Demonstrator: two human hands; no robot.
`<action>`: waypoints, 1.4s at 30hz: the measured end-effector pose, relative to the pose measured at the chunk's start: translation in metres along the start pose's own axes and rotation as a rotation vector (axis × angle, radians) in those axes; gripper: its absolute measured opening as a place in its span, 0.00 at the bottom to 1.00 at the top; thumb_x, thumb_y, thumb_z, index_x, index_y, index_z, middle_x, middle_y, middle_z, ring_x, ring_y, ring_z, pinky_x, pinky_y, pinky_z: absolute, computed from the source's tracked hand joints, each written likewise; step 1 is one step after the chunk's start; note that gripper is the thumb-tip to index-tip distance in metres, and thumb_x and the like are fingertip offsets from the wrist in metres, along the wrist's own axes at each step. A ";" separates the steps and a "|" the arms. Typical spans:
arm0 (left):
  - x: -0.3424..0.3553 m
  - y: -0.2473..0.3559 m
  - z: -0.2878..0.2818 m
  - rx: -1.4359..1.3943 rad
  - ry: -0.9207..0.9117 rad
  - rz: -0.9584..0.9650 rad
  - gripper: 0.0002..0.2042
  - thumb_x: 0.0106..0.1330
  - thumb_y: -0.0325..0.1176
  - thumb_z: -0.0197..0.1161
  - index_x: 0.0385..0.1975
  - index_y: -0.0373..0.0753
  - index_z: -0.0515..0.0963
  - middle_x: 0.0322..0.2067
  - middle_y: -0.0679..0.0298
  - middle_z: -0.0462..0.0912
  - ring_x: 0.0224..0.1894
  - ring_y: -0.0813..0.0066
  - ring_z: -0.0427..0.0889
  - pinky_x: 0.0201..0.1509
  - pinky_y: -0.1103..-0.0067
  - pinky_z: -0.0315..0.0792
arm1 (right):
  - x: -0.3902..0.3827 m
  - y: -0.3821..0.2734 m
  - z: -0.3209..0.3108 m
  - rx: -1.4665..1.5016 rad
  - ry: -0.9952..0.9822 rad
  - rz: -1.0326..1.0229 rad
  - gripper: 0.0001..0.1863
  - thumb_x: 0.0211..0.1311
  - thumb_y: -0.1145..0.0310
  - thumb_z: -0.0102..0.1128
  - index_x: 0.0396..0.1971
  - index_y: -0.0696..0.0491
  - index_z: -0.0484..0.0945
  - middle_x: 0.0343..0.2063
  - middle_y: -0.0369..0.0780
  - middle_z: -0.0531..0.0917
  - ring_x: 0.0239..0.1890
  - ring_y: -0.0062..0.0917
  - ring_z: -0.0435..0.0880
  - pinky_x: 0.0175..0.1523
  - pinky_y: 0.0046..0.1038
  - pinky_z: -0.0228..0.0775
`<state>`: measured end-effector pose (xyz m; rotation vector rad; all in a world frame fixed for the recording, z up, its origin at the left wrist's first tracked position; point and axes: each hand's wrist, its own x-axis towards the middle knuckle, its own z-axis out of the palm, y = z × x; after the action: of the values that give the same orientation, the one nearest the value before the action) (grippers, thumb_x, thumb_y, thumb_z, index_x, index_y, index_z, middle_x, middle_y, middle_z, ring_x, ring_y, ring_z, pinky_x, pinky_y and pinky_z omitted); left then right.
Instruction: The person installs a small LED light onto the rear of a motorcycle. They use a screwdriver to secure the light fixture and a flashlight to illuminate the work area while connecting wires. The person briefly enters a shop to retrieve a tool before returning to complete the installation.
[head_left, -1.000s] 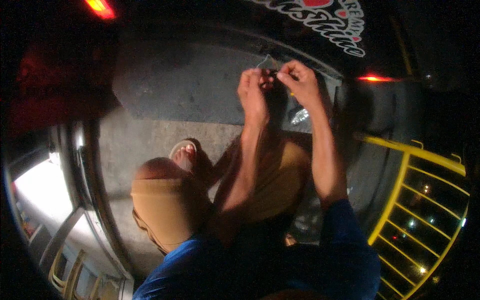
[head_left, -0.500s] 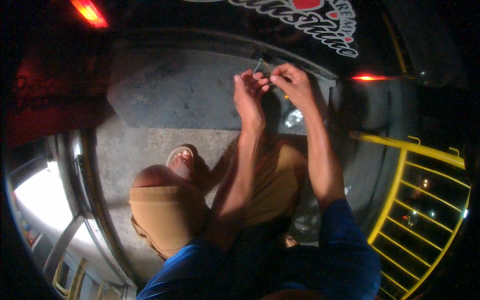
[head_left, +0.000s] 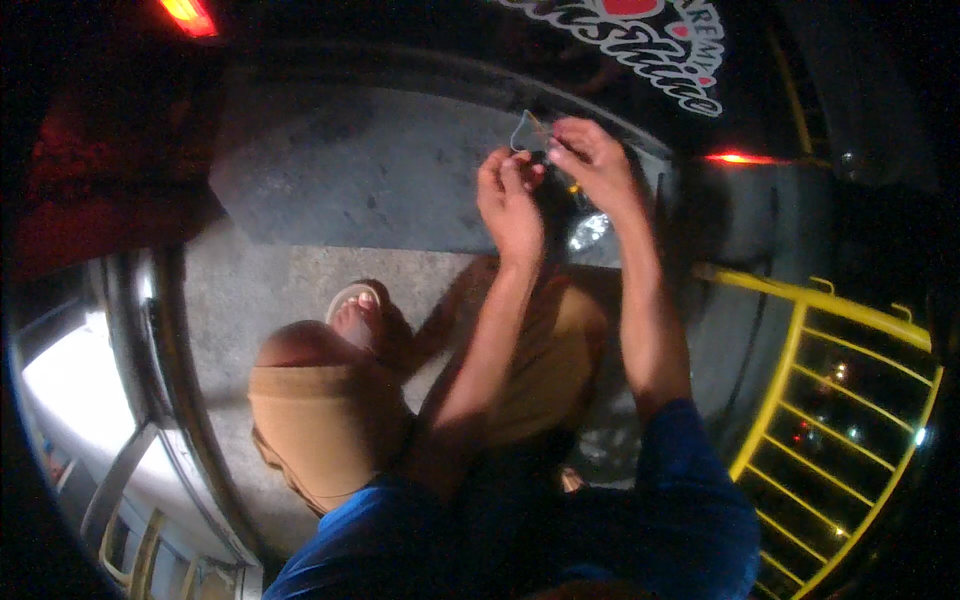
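Head view: the left hand (head_left: 513, 205), looser half a second ago, now curls its fingertips onto a thin wire (head_left: 519, 126); the right hand (head_left: 600, 167) pinches its other side.

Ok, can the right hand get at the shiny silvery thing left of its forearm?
Probably yes: nothing visible covers the shiny silvery thing, though the right hand seems busy pinching the thin wire.
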<state>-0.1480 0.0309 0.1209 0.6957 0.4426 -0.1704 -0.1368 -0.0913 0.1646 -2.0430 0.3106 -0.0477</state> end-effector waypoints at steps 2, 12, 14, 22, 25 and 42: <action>-0.008 -0.007 0.003 0.041 -0.030 0.042 0.09 0.73 0.31 0.50 0.47 0.34 0.70 0.37 0.62 0.79 0.34 0.78 0.78 0.38 0.82 0.73 | -0.013 -0.005 -0.009 -0.098 0.097 0.011 0.23 0.57 0.71 0.67 0.51 0.58 0.72 0.44 0.39 0.81 0.46 0.23 0.80 0.54 0.25 0.69; -0.026 -0.007 0.006 0.492 -0.076 0.160 0.08 0.69 0.33 0.59 0.30 0.35 0.74 0.25 0.69 0.75 0.29 0.85 0.70 0.34 0.84 0.66 | -0.161 0.018 -0.023 0.016 0.504 0.284 0.12 0.63 0.71 0.61 0.43 0.58 0.72 0.37 0.38 0.78 0.39 0.23 0.77 0.46 0.25 0.71; -0.027 -0.011 0.007 0.539 -0.090 0.162 0.09 0.67 0.32 0.60 0.28 0.33 0.74 0.24 0.64 0.79 0.28 0.81 0.73 0.36 0.81 0.70 | -0.195 0.031 -0.015 -0.072 0.440 0.264 0.11 0.62 0.70 0.61 0.42 0.57 0.72 0.37 0.38 0.78 0.40 0.22 0.76 0.47 0.24 0.69; -0.035 -0.006 0.008 0.610 -0.138 0.456 0.19 0.65 0.29 0.61 0.14 0.38 0.62 0.15 0.73 0.64 0.21 0.86 0.58 0.22 0.80 0.56 | -0.215 0.025 0.023 -0.138 0.418 0.302 0.17 0.60 0.67 0.64 0.46 0.58 0.74 0.38 0.39 0.79 0.41 0.25 0.77 0.49 0.28 0.69; -0.057 -0.001 0.027 0.561 -0.298 0.565 0.19 0.60 0.26 0.65 0.12 0.38 0.61 0.12 0.67 0.61 0.16 0.79 0.59 0.20 0.77 0.56 | -0.222 0.046 0.018 -0.202 0.357 0.359 0.17 0.61 0.67 0.62 0.47 0.58 0.74 0.40 0.39 0.80 0.43 0.27 0.78 0.50 0.29 0.69; -0.074 -0.008 0.030 0.418 -0.243 0.141 0.14 0.70 0.31 0.55 0.21 0.36 0.67 0.18 0.74 0.66 0.26 0.88 0.61 0.27 0.84 0.60 | -0.219 0.029 0.012 -0.071 0.620 0.177 0.06 0.64 0.72 0.57 0.38 0.58 0.78 0.33 0.36 0.81 0.35 0.19 0.78 0.40 0.21 0.70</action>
<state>-0.2063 0.0058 0.1702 1.0983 0.1223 -0.2143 -0.3527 -0.0413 0.1548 -2.0207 0.8857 -0.5731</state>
